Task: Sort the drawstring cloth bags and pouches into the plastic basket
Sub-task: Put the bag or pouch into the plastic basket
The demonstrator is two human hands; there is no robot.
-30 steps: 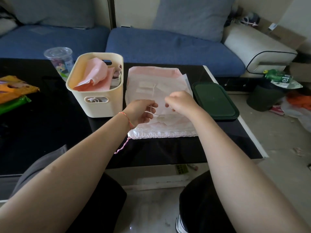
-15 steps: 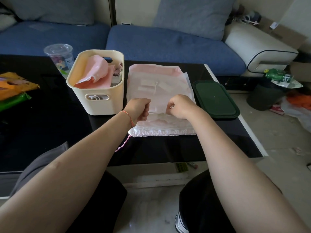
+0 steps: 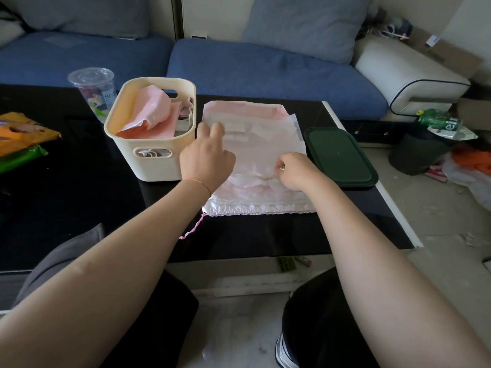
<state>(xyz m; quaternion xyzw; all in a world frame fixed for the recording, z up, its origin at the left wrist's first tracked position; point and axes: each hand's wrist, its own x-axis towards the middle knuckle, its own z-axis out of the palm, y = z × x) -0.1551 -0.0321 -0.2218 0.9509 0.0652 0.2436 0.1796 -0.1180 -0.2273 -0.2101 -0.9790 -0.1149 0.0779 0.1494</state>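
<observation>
1. The bags [image 3: 252, 160] lay stacked flat on the black bench [image 3: 79, 208], toward its right edge, between the basket [image 3: 148, 144] and a green lid [image 3: 342, 158].
2. The left hand [image 3: 207, 158] reached over the stack's far-left part, its grip spread, fingers blurred.
3. The right hand [image 3: 295, 170] rested on the stack's middle, its grip pinching bunched cloth.
4. The basket already held pink pouches [image 3: 151, 115].
5. A pink cord [image 3: 192, 227] trailed from the stack's near-left corner.
6. A cup [image 3: 93, 91] stood behind the basket.
</observation>
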